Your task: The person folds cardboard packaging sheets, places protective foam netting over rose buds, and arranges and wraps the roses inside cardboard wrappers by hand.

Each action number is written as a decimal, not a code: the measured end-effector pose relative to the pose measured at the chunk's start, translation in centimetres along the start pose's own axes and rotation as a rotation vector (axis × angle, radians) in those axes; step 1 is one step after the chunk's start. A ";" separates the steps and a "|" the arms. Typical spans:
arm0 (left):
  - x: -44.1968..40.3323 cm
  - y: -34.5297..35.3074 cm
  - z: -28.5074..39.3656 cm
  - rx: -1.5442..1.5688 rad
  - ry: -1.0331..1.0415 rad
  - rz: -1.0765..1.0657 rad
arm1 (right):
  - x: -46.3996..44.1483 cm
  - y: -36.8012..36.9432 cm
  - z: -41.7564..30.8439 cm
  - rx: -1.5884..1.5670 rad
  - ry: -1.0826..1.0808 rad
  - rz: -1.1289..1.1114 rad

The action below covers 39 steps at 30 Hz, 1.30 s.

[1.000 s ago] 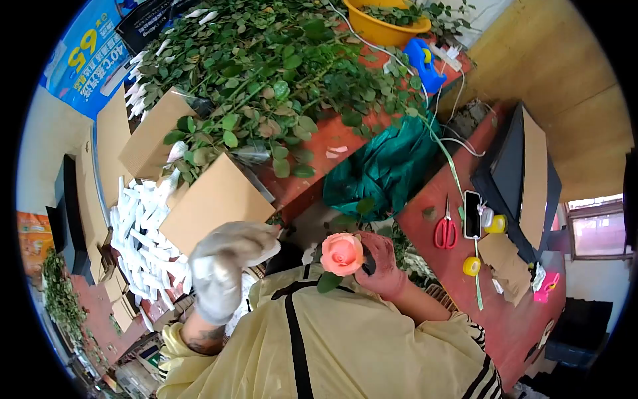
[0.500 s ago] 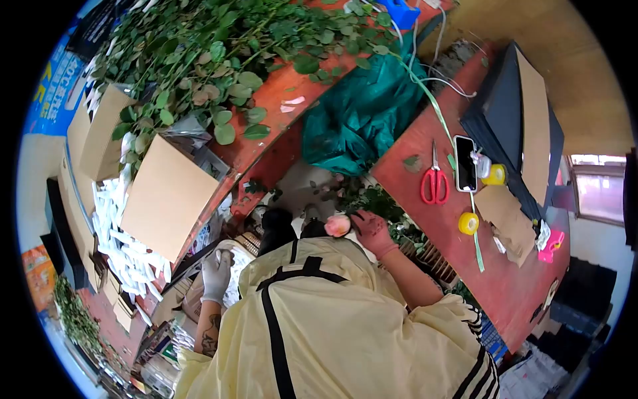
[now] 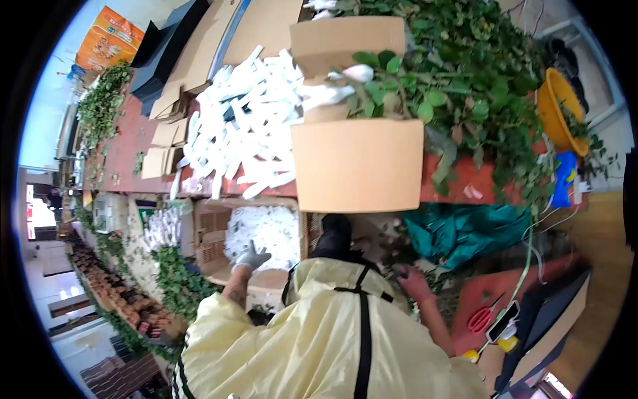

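Note:
My left hand (image 3: 250, 258), in a pale glove, reaches over a basket (image 3: 211, 239) heaped with white netting-like pieces (image 3: 262, 233). Its fingers are spread and I see nothing held in them. My right hand (image 3: 413, 282), in a pink glove with dark fingertips, is low beside my body, near leaves on the floor. Its fingers are small and partly turned away, so what they hold, if anything, cannot be made out. No pink rose shows beside it now. In front of me stands an upright cardboard piece (image 3: 359, 166) at the red table's edge.
White sleeves (image 3: 246, 120) lie piled on the table, left of leafy stems (image 3: 458, 86). A green plastic bag (image 3: 458, 233) hangs below. Red scissors (image 3: 480, 320) and a phone (image 3: 503, 322) lie on the right table. A yellow basin (image 3: 557, 113) stands at the far right.
My view has swung left, bringing the basket into sight. My left hand has moved out over the basket, its fingers spreading. The pink rose beside my right hand is out of sight.

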State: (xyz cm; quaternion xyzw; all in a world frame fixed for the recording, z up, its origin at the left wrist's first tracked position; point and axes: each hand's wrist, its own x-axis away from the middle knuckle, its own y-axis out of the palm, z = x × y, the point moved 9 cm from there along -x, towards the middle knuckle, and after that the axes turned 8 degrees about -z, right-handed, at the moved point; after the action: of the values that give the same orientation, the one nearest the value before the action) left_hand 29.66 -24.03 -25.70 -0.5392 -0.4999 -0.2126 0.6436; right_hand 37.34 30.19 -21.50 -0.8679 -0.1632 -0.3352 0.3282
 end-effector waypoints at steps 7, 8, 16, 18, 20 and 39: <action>24.8 -23.8 17.0 0.708 1.008 0.701 | 11.0 -18.5 -29.6 0.196 -0.897 0.326; 27.5 -25.9 18.9 0.720 1.111 0.755 | 12.6 -20.8 -33.0 0.253 -1.030 0.547; 29.8 -30.3 33.2 -0.142 1.289 0.820 | -0.3 -22.9 -41.6 0.946 -0.689 0.368; 27.8 -29.6 34.3 -0.211 1.247 0.743 | -1.1 -24.5 -43.2 0.886 -0.766 0.291; 27.3 -29.3 35.1 -0.345 1.224 0.816 | -3.2 -24.7 -43.7 0.654 -0.518 -0.195; 18.7 -34.9 35.5 -0.034 1.117 0.523 | -9.2 -28.2 -45.2 1.252 -0.699 0.267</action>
State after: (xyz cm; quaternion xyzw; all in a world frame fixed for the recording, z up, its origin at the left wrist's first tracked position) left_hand -5.80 1.66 4.52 -0.4613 0.0649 -0.3059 0.8303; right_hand -4.91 19.53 10.40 -0.5865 -0.3124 0.1605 0.7298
